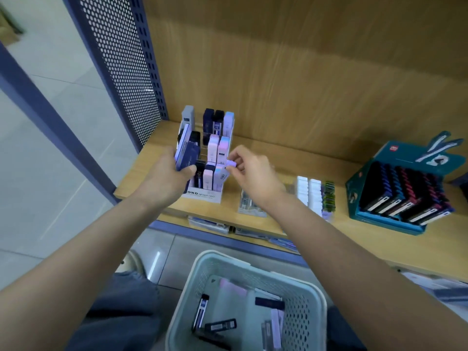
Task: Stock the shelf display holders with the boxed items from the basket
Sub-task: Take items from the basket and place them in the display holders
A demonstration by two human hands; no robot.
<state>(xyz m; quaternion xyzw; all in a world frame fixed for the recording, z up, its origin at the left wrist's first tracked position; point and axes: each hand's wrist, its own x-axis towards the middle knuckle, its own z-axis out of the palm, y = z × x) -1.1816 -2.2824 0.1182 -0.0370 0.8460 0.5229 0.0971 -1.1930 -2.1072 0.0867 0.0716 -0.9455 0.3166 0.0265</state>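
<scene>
A small lavender box (231, 164) is being pinched between the thumb and fingertips of the right hand (249, 171), right at the front-right corner of the tiered MONO graph display holder (202, 196), just above the front row. Looks like it's about to be slotted in there, though that's a guess.

A bunch of purple and navy boxes (186, 153) is gripped in the left hand (167, 178), fingers wrapped around them, held against the holder's left side.

Progress-wise: most slots of the holder are already filled with dark, pink and pale blue boxes, back to front. The left column can't be judged properly, since it's hidden behind the hand.

What's left: the handful mentioned above, plus a few loose boxes (220, 325) lying flat in the pale green basket (307, 315), which is parked on the floor below and in front of the holder. So probably past halfway, not finished.

To the right of the holder, on the same wooden shelf (278, 153), small white boxes (309, 191) and a teal pen display (402, 193) can be seen.
</scene>
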